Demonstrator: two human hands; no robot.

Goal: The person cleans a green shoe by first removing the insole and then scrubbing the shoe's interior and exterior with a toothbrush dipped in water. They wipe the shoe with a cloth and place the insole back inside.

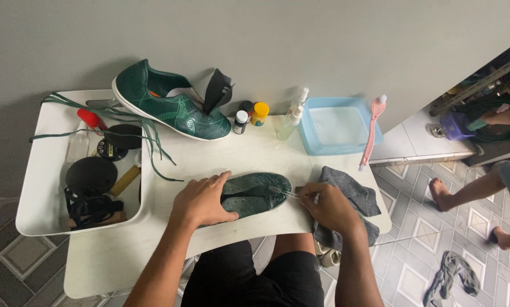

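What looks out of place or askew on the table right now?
The green shoe leans tilted against the wall, unlaced, tongue sticking up. Its green laces sprawl loose across the white tray. The grey cloth droops over the table edge. A rag lies crumpled on the floor. No spill is visible.

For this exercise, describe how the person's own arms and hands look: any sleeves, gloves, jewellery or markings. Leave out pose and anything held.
Both forearms are bare from the bottom edge of the picture to the wrists; no sleeves show. The left hand and right hand wear no gloves. No watch, ring, bracelet or marking can be seen on either. The only clothing visible is dark shorts on the lap.
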